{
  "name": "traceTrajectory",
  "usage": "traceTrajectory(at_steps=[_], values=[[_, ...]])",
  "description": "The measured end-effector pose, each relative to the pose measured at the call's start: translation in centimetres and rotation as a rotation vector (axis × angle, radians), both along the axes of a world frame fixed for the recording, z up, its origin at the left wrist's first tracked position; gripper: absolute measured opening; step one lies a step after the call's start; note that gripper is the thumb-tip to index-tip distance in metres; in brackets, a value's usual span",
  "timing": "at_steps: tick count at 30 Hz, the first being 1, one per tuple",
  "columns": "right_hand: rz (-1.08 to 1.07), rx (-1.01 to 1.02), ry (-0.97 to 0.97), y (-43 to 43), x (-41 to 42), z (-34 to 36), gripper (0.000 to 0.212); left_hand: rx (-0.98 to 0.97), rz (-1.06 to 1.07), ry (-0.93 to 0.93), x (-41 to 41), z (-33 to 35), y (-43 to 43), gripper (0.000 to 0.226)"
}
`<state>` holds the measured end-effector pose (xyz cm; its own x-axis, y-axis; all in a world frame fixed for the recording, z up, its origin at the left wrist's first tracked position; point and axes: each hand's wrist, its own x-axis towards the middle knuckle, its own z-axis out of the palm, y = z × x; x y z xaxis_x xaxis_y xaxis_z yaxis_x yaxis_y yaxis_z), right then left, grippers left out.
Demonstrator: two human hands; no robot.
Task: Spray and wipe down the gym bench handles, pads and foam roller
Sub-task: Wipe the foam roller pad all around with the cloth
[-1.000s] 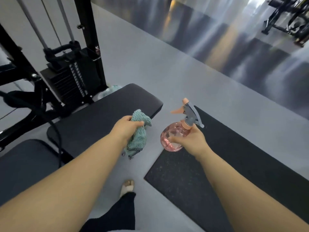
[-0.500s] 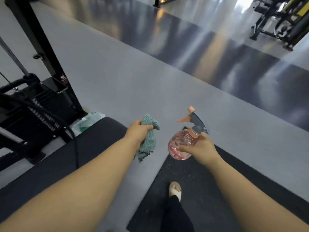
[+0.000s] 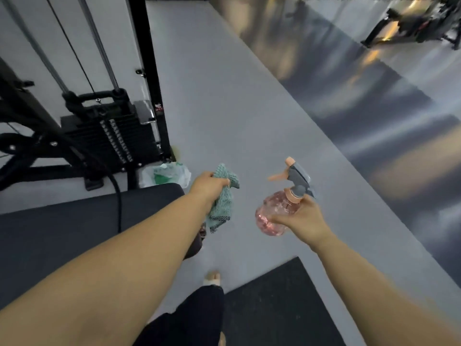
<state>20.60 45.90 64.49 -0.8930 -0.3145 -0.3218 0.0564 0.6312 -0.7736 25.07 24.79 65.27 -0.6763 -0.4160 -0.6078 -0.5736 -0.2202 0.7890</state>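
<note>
My left hand (image 3: 208,187) grips a teal cloth (image 3: 223,196) that hangs down just past the end of the black bench pad (image 3: 74,228). My right hand (image 3: 299,218) holds a pink round spray bottle (image 3: 274,216) by its belly; its grey and peach trigger head (image 3: 293,177) points left. Both hands are out over the grey floor, beside the pad's far end. No foam roller or bench handle can be made out.
A black cable machine with a weight stack (image 3: 109,136) and its upright post (image 3: 147,71) stands at the left. A plastic bag (image 3: 166,174) lies at its foot. A black floor mat (image 3: 279,303) lies near my legs. More machines (image 3: 411,23) stand far right.
The view has swung back to the left and my body has stepped forward. The weight stack is in full view again and the mat lies lower. Both hands keep their holds.
</note>
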Motion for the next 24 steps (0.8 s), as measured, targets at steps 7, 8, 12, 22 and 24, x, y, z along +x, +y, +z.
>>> traceTrajectory(at_steps=[7,8,12,22,24], values=[[0.215,0.076,0.020,-6.5,-12.2,-3.4,0.044,-0.040,0.120,-0.105,-8.5,-4.5,-4.8,0.021],[0.258,0.098,0.025,-8.4,-14.8,-3.7,0.043,-0.023,0.163,-0.120,-10.3,-5.4,-6.0,0.024],[0.419,0.144,0.022,-13.7,-20.7,-3.2,0.030,-0.031,0.254,-0.181,-14.1,-7.7,-9.6,0.035],[0.851,0.104,-0.046,-28.4,-29.8,-5.9,0.035,-0.004,0.726,-0.280,-15.1,-8.5,-16.6,0.044],[0.968,0.112,-0.040,-31.2,-31.4,-7.5,0.038,0.030,0.844,-0.297,-15.5,-9.2,-17.2,0.051]])
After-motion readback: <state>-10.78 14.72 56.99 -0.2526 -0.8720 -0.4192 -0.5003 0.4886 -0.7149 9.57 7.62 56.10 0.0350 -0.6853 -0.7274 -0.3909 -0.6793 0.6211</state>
